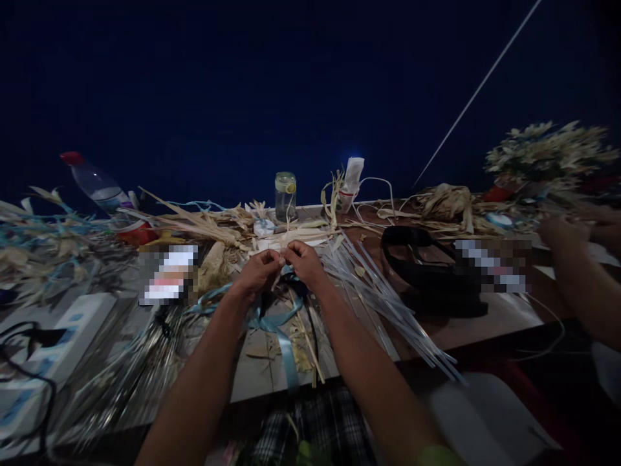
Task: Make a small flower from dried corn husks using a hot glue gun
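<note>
Over the middle of the table, my left hand (258,270) and my right hand (305,262) meet fingertip to fingertip. Both are closed in a pinch on a small pale husk-like piece (282,253), mostly covered by the fingers. Below them, a light blue ribbon (288,353) loops over the table and hangs over its front edge. Thin dry stalks (305,330) and husk scraps lie beside it. Just right of my right hand is a loose bundle of clear plastic sticks (383,298). Dried husks (213,226) lie beyond my left hand.
A lidded jar (285,197), a tilted plastic bottle (97,184) and a paper cup (345,200) stand toward the wall. A power strip (72,343) and wire stems (140,369) lie left. Right are a black headband-like device (431,272) and another person's arm (582,278).
</note>
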A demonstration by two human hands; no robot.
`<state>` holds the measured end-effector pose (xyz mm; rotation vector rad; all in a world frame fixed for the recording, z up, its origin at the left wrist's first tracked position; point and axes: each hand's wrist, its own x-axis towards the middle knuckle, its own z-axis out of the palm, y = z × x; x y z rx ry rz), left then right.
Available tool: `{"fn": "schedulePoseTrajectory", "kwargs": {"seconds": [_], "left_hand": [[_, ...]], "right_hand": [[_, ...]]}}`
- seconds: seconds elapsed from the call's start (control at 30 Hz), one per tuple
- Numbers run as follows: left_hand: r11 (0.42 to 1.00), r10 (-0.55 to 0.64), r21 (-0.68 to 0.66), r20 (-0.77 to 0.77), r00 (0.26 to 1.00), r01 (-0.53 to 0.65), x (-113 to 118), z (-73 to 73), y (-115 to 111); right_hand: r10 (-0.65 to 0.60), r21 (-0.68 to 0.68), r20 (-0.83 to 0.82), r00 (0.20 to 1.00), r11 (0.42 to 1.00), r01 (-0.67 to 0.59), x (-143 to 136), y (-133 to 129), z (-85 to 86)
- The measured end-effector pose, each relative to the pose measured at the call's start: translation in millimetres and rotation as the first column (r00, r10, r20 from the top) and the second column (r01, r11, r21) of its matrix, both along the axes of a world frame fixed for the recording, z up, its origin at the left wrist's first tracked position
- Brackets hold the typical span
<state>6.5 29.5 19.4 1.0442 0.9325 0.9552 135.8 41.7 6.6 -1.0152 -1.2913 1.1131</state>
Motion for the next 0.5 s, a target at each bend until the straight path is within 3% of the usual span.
{"fn": "schedulePoseTrajectory", "kwargs": {"seconds": [0.5], "left_hand": [[0.989, -0.144, -0.046, -0.101, 0.984, 0.14, -3, 0.5, -2]], "right_hand": [[-0.248, 0.084, 0.002, 0.969, 0.965, 0.247, 10, 5, -0.8]]}}
